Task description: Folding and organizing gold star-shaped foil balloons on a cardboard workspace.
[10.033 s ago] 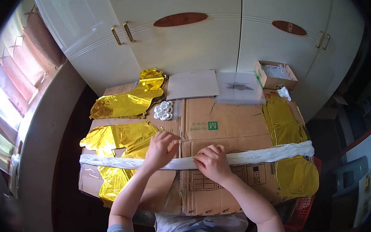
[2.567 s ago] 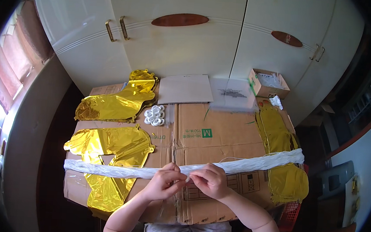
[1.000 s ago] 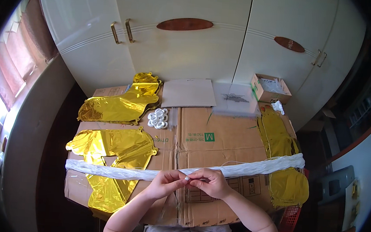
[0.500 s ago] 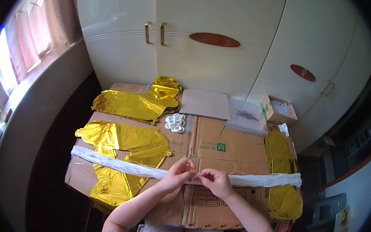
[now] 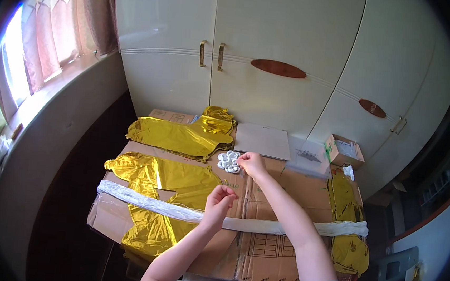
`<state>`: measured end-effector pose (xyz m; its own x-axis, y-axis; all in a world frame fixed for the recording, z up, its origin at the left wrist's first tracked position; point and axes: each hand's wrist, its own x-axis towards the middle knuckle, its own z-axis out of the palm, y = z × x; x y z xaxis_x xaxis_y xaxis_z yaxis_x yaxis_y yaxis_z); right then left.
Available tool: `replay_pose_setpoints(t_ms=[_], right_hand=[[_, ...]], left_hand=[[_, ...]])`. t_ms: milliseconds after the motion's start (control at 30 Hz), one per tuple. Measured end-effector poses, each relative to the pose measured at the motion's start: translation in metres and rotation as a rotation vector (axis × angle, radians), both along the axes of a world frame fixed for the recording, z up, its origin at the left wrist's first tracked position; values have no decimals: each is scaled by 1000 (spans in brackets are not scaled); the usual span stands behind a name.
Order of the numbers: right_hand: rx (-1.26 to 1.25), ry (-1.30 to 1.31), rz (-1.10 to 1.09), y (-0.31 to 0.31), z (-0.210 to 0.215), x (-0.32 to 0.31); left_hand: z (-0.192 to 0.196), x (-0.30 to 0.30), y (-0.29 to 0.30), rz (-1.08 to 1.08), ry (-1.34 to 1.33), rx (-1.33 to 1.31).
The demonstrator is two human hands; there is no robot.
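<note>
My right hand reaches over the cardboard to a small pile of white rings, its fingertips pinched at the pile's right edge. Whether a ring is between them I cannot make out. My left hand hovers just above a long bundle of white strands, thumb and fingers pinched together; anything in them is too fine to see. The bundle lies from left to right across the cardboard. Beneath its left part are flat gold foil balloons, with more gold foil balloons under its right end.
Flattened cardboard covers the work surface. Another stack of gold foil lies at the back left, beside a grey board. At the back right are a clear plastic bag and a small open box. White cabinets stand behind.
My right hand has left the strand bundle and moved forward to the white rings. My left hand has come slightly up from the bundle. The view has shifted a little.
</note>
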<state>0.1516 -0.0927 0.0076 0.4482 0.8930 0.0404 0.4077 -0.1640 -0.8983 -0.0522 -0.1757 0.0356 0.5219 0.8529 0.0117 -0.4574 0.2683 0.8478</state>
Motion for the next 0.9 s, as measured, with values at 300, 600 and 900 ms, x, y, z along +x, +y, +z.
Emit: replay_pose_setpoints(t_ms=[300,600,900], right_hand=[[-106,-203,-95,9,-3,-7],[214,-277,-81,-4,-11,-10],[395,-634,128,-13,-11,-19]], left_hand=[[-5,1,-1,-66,37,12],[-1,-1,-2,-95,20,24],[-1,-1,-2,-111,37,43]])
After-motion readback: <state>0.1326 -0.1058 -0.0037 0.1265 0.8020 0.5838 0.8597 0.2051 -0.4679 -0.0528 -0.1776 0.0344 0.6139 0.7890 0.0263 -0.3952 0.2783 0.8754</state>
